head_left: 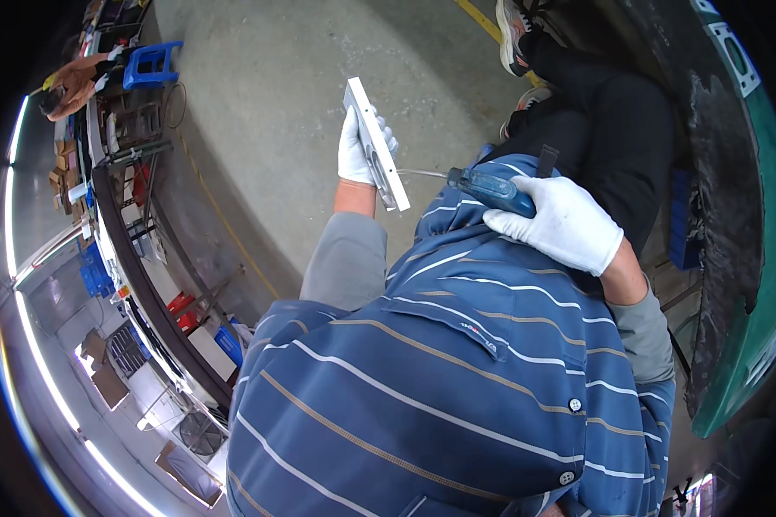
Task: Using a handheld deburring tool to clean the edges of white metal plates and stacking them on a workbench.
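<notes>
My left hand (354, 157), in a white glove, grips a flat, silvery metal plate (378, 146) from its left side. The plate stands nearly on edge, with small holes along its narrow side. My gloved right hand (569, 222) is wrapped round the blue handle of a screwdriver-like tool (496, 191). A thin, slightly curved metal shaft runs from the handle leftward to the plate. Its tip is hidden at the plate's edge, so I cannot tell whether it touches.
Grey concrete floor (267, 95) lies below my hands. A green-edged surface (754, 215) stands close on the right. On the left are a long dark-edged bench (138, 250), a blue stool (153, 65) and another person (76, 86) farther off. My dark-trousered legs (612, 129) extend at upper right.
</notes>
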Motion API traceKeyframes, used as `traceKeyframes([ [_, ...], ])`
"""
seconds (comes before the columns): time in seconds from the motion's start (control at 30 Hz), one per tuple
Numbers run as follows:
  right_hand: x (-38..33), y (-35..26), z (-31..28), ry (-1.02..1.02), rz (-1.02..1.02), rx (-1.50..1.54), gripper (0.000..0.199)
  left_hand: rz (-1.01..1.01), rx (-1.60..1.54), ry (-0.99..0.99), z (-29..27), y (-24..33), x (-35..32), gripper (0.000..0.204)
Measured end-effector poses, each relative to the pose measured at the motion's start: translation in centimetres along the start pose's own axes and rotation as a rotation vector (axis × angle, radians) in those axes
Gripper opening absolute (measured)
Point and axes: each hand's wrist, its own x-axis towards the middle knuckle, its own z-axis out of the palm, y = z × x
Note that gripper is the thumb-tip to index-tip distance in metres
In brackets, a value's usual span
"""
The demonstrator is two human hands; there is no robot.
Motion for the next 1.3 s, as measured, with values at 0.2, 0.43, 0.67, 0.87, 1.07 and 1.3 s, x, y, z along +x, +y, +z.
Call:
traceKeyframes([
  [0.2, 0.9, -0.4, -0.4, 0.059, 0.01, 0.056, 0.044, -0.09, 0.013, -0.109, -0.4, 0.0, 0.2, 0.028],
  [0.43, 1.9, -1.0, -1.5, 0.132, 0.014, 0.028, 0.042, -0.052, 0.041, 0.09, 1.2, -0.7, -0.5, 0.025],
  [0.67, 1.2, -0.9, -1.6, 0.093, -0.04, -0.015, 0.044, -0.073, -0.12, -0.141, 0.3, -0.9, 0.5, 0.027],
  [0.87, -0.8, -0.8, -1.2, -0.005, -0.087, -0.093, 0.04, -0.113, -0.124, -0.29, 0.8, -1.3, 1.3, 0.031],
  [1.07, -0.2, -1.2, -1.1, 0.144, -0.13, -0.075, 0.037, -0.253, -0.048, -0.418, 2.2, -3.0, 2.5, 0.028],
  [1.3, 0.7, -1.5, -2.7, 0.156, 0.011, -0.164, 0.036, -0.318, -0.007, -0.284, 1.5, -2.6, 2.4, 0.028],
])
